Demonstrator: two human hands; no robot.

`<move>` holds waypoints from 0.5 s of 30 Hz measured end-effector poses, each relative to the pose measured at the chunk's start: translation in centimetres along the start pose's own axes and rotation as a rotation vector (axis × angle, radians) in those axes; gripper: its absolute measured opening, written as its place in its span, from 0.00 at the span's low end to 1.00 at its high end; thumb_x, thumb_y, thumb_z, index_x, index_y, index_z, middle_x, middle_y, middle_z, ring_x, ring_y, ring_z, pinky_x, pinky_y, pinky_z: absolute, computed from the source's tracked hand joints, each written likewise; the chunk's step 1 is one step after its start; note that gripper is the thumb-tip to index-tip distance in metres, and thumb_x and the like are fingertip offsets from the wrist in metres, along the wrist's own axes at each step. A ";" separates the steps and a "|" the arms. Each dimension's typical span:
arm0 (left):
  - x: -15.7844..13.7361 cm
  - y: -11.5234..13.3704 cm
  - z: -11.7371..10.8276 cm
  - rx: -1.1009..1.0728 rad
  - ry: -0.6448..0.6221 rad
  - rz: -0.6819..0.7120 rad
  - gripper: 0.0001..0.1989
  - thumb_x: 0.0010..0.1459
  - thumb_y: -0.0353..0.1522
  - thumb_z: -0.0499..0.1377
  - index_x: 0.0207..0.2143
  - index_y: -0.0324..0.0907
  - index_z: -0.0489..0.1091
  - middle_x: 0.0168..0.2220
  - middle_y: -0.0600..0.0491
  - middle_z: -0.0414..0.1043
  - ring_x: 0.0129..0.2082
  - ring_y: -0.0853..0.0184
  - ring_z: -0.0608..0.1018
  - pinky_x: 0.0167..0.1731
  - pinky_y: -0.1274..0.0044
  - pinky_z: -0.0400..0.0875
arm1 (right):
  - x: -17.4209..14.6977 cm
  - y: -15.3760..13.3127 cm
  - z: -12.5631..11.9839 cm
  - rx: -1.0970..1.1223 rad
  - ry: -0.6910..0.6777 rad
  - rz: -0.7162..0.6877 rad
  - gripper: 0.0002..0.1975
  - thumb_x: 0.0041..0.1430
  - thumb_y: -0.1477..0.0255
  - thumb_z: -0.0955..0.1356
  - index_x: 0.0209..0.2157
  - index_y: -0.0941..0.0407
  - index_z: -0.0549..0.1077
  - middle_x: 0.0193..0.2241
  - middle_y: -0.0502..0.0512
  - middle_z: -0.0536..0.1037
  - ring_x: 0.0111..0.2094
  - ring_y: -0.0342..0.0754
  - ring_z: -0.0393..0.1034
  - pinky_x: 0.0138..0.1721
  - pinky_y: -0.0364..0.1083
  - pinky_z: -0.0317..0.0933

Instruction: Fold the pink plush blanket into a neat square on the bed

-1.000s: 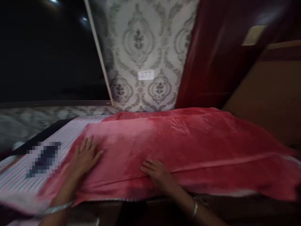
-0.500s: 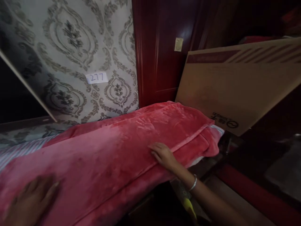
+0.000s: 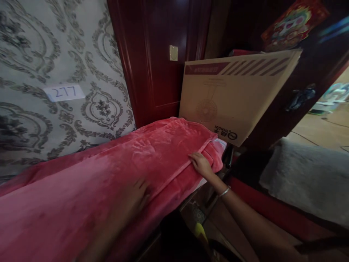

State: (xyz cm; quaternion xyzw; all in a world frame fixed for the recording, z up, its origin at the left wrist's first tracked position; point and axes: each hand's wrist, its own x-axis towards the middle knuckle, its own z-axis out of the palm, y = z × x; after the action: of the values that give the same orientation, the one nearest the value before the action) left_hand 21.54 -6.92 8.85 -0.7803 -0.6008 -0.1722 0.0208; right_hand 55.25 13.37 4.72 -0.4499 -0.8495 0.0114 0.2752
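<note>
A plush red-pink blanket (image 3: 163,145) lies folded lengthwise in a long strip in front of me. At its right end, my right hand (image 3: 201,164), with a silver bangle on the wrist, has its fingers curled closed on the edge of the upper fold. My left hand (image 3: 133,194) is over the middle of the blanket near the front fold, smeared by motion. Its thumb and fingers look apart, and nothing shows in them. Whether it touches the cloth is hard to see.
A large cardboard box (image 3: 231,94) leans behind the blanket's right end, beside a dark red door (image 3: 152,54). Patterned wallpaper with a paper label "277" (image 3: 65,92) is at left. A grey fluffy cover (image 3: 308,178) lies at right. Something yellow (image 3: 200,231) is below.
The view has turned to the right. My left hand has moved from the blanket's left part to its middle. My right hand has shifted along to the fold's edge nearer the right end.
</note>
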 end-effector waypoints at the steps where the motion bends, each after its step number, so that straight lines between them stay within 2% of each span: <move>1: 1.0 0.3 0.0 0.016 -0.025 0.027 0.18 0.63 0.38 0.53 0.51 0.45 0.74 0.50 0.45 0.78 0.49 0.54 0.79 0.54 0.59 0.71 | 0.4 0.4 -0.2 -0.011 -0.006 0.004 0.22 0.64 0.79 0.60 0.55 0.59 0.76 0.51 0.63 0.79 0.53 0.53 0.71 0.57 0.52 0.64; 5: 3.8 2.2 -0.3 0.039 -0.047 0.086 0.18 0.65 0.36 0.50 0.51 0.44 0.74 0.51 0.45 0.77 0.49 0.55 0.78 0.54 0.61 0.70 | 1.8 1.1 -1.1 -0.042 -0.041 -0.023 0.22 0.65 0.79 0.61 0.57 0.57 0.75 0.54 0.61 0.78 0.53 0.52 0.70 0.56 0.49 0.63; 9: 4.9 3.9 -0.1 0.110 -0.096 0.124 0.18 0.65 0.29 0.47 0.49 0.42 0.73 0.49 0.46 0.77 0.48 0.58 0.78 0.51 0.64 0.72 | 2.9 1.0 -1.4 -0.125 -0.155 -0.113 0.21 0.66 0.79 0.62 0.55 0.55 0.77 0.51 0.58 0.80 0.47 0.51 0.71 0.50 0.48 0.63; 12: 5.2 4.3 0.5 0.161 -0.161 0.086 0.20 0.62 0.22 0.46 0.50 0.40 0.72 0.51 0.45 0.76 0.51 0.58 0.77 0.53 0.64 0.70 | 3.3 0.9 -1.3 -0.153 -0.178 -0.135 0.20 0.65 0.81 0.62 0.54 0.57 0.77 0.48 0.60 0.81 0.45 0.52 0.71 0.49 0.48 0.63; 15: 5.6 4.8 0.8 0.191 -0.273 0.017 0.20 0.61 0.22 0.47 0.49 0.39 0.72 0.49 0.42 0.76 0.51 0.55 0.77 0.51 0.63 0.71 | 3.3 0.8 -1.1 -0.168 -0.169 -0.139 0.22 0.65 0.81 0.61 0.56 0.56 0.76 0.50 0.61 0.80 0.48 0.53 0.69 0.48 0.48 0.63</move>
State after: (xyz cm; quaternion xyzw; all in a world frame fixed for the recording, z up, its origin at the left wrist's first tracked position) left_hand 27.48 -2.80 10.54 -0.7961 -0.6049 -0.0066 0.0146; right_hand 54.95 16.15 6.94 -0.4090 -0.8967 -0.0408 0.1641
